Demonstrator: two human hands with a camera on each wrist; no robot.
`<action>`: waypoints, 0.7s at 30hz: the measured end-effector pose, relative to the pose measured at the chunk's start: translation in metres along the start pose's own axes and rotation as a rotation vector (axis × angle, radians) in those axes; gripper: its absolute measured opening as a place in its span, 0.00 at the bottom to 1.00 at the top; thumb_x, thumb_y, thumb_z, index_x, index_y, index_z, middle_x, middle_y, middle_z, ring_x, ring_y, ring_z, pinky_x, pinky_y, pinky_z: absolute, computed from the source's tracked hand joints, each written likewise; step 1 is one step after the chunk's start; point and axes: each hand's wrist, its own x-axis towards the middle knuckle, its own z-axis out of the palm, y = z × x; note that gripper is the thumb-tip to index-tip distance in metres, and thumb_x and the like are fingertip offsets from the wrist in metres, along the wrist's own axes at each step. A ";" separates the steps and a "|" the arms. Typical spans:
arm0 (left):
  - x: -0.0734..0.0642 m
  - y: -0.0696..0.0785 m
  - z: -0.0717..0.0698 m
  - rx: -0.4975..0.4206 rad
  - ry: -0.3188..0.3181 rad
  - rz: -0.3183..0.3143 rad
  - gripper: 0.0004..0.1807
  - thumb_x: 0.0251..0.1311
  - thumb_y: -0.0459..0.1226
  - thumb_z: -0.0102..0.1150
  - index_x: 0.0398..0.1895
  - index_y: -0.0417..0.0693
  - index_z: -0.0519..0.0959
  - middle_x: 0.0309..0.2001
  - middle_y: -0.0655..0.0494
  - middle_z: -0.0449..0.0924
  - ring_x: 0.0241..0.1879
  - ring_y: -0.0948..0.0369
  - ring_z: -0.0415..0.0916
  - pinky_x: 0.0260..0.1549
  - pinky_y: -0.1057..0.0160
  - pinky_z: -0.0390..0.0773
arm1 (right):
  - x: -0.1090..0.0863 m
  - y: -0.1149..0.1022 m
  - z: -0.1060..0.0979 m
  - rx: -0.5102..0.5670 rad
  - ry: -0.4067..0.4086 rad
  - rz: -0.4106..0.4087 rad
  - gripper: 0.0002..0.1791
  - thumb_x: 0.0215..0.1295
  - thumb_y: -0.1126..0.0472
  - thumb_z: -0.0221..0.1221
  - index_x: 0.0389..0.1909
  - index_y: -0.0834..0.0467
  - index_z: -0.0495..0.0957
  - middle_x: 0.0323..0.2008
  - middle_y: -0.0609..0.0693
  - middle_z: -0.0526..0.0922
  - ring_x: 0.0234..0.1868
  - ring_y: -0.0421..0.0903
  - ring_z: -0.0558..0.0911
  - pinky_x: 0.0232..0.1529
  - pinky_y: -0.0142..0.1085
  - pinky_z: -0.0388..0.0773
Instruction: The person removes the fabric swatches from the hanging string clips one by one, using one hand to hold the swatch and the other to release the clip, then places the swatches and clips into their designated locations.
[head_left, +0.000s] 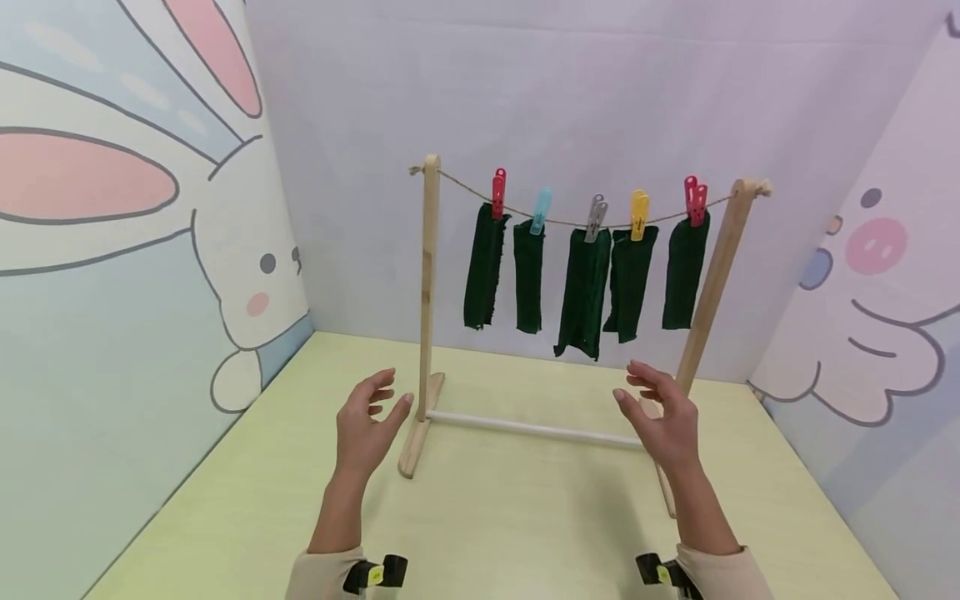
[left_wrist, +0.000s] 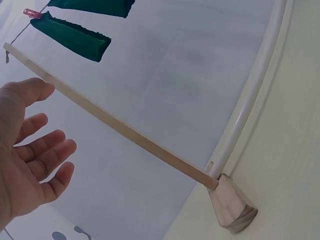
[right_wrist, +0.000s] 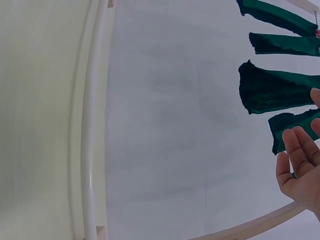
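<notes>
Several dark green cloth strips (head_left: 586, 292) hang from a string line (head_left: 468, 188) between two wooden posts. Clothespins hold them: a red clothespin (head_left: 498, 193), a light blue one, a grey clothespin (head_left: 596, 218), a yellow clothespin (head_left: 639, 215) and another red one at the right. My left hand (head_left: 369, 421) is raised beside the left post (head_left: 427, 283), fingers loosely curved and holding nothing. Near the foot of the right post (head_left: 716, 287), my right hand (head_left: 663, 417) is held the same way, with nothing in it. In the right wrist view its fingers overlap a green strip (right_wrist: 295, 125).
A white bar (head_left: 536, 429) joins the rack's wooden feet (head_left: 416, 450) low over the pale yellow table (head_left: 495, 517). Behind the rack is a plain pale wall (head_left: 360, 208). Side panels with cartoon animals stand left and right.
</notes>
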 end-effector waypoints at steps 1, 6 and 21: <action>0.002 0.001 0.001 -0.010 0.000 0.008 0.23 0.53 0.35 0.66 0.54 0.42 0.75 0.48 0.51 0.77 0.45 0.53 0.76 0.39 0.57 0.72 | 0.003 -0.006 0.001 0.003 0.001 -0.005 0.25 0.44 0.82 0.64 0.48 0.73 0.74 0.44 0.66 0.78 0.43 0.42 0.78 0.43 0.24 0.72; 0.009 0.004 0.008 -0.034 0.015 0.063 0.22 0.52 0.32 0.66 0.53 0.40 0.75 0.47 0.50 0.77 0.43 0.51 0.77 0.38 0.54 0.73 | 0.017 -0.033 0.006 0.025 0.005 -0.013 0.23 0.46 0.83 0.62 0.47 0.76 0.73 0.44 0.69 0.77 0.43 0.46 0.78 0.44 0.26 0.72; 0.030 0.022 0.030 -0.094 -0.004 0.163 0.21 0.52 0.32 0.66 0.50 0.36 0.76 0.46 0.43 0.77 0.43 0.52 0.77 0.37 0.51 0.75 | 0.040 -0.056 0.021 0.102 -0.008 -0.051 0.21 0.49 0.82 0.60 0.47 0.77 0.72 0.43 0.69 0.77 0.41 0.61 0.76 0.45 0.28 0.74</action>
